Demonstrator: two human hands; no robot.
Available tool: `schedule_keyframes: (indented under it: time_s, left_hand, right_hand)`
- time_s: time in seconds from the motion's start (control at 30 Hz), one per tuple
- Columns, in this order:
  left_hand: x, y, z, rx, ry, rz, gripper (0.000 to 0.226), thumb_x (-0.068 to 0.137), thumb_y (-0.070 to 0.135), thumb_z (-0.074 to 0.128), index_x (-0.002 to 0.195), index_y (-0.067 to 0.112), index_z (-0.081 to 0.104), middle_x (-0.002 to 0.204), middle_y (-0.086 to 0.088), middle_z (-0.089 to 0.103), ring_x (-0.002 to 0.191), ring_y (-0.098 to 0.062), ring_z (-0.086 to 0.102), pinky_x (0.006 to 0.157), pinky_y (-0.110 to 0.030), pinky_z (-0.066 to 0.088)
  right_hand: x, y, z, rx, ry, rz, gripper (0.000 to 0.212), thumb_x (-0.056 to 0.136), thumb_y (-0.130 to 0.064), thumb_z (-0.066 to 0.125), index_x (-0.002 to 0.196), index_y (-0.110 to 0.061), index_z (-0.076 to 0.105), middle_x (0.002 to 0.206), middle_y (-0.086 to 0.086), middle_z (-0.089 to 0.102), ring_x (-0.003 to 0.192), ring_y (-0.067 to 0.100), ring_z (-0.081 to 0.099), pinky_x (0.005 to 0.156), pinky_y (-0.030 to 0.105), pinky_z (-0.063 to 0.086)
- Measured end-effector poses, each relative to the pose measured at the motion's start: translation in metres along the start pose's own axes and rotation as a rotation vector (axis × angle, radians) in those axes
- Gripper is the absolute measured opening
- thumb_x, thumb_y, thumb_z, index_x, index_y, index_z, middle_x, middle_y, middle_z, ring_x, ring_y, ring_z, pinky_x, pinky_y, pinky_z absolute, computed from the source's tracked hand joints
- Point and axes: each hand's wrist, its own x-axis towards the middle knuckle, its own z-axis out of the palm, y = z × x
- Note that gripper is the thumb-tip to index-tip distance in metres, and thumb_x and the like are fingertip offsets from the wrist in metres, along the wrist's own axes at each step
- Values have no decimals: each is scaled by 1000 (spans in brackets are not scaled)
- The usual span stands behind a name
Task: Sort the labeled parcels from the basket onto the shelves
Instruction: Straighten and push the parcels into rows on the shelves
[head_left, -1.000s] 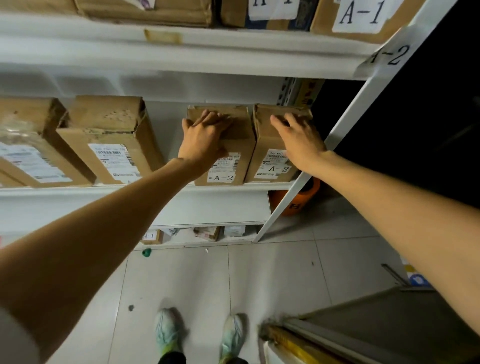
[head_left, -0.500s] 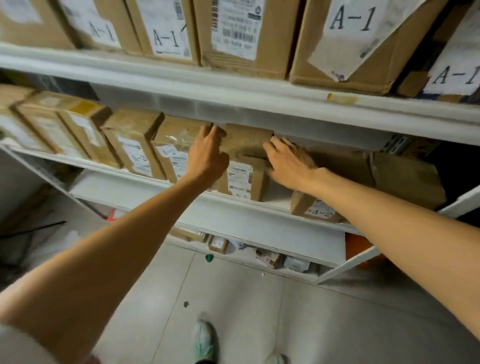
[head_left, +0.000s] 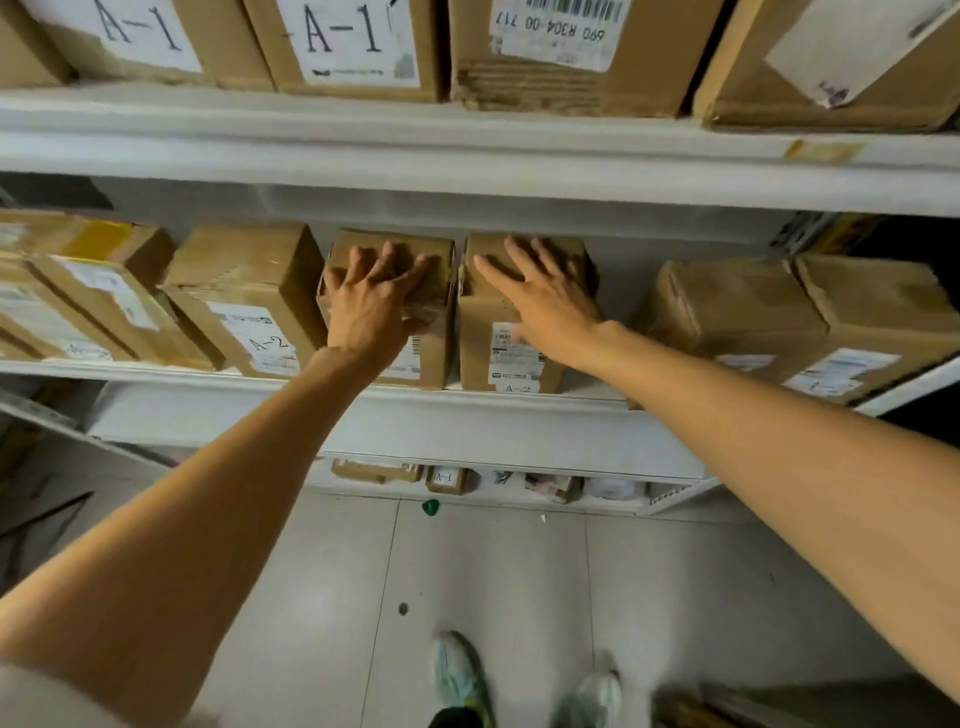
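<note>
Two brown cardboard parcels stand side by side on the middle white shelf (head_left: 467, 410). My left hand (head_left: 371, 306) lies on top of the left parcel (head_left: 436, 322), fingers spread and thumb at its left corner. My right hand (head_left: 545, 301) lies flat on the right parcel (head_left: 480, 338), whose front label reads A-2. Neither parcel is lifted off the shelf. The basket is not in sight.
More A-2 parcels stand to the left (head_left: 249, 291) and right (head_left: 737, 306) on the same shelf. The upper shelf (head_left: 467, 156) holds larger A-1 boxes (head_left: 353, 41). Small parcels (head_left: 447, 479) sit on the bottom shelf. My shoes (head_left: 460, 675) are on the tiled floor.
The view has swung left and up along the shelves. Both hands stay on a pair of neighbouring parcels, now with two more boxes to their right.
</note>
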Motion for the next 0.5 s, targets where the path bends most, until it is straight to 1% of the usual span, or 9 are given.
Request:
schedule_keyframes:
  time_s: [0.1, 0.17, 0.27, 0.4, 0.5]
  left_hand:
    - [5, 14, -4, 25, -34, 14, 77, 88, 40, 63, 151, 35, 19, 159, -9, 14, 141, -43, 13, 111, -58, 20]
    - [8, 22, -6, 14, -62, 23, 76, 88, 38, 64, 151, 33, 21, 156, -10, 18, 140, -44, 15, 110, -61, 21]
    - [7, 30, -5, -24, -59, 30, 75, 87, 37, 64, 150, 31, 24, 154, -11, 23, 138, -44, 17, 110, -62, 20]
    - [9, 39, -6, -27, -41, 74, 70, 86, 40, 64, 147, 28, 32, 144, -11, 35, 131, -42, 29, 106, -61, 27]
    - [8, 55, -11, -34, -43, 77, 67, 87, 39, 63, 146, 28, 33, 140, -11, 38, 128, -43, 31, 104, -60, 30]
  right_hand:
    - [-6, 7, -1, -38, 6, -25, 96, 88, -4, 64, 153, -33, -1, 161, 8, -7, 147, 35, -9, 114, 57, -1]
    - [-9, 15, -2, -53, -3, -22, 96, 88, -5, 64, 153, -33, -2, 161, 9, -7, 147, 36, -8, 114, 58, -1]
    - [-17, 21, -2, -68, -1, -23, 95, 90, -5, 61, 153, -31, -4, 161, 11, -8, 146, 37, -9, 115, 59, 2]
    - [-31, 33, -3, -114, -19, -20, 92, 91, -6, 59, 153, -27, -6, 161, 13, -9, 146, 39, -9, 116, 59, 5]
    - [-40, 41, -6, -110, -15, 12, 91, 92, -6, 57, 153, -26, -6, 160, 14, -11, 145, 40, -10, 115, 59, 6]
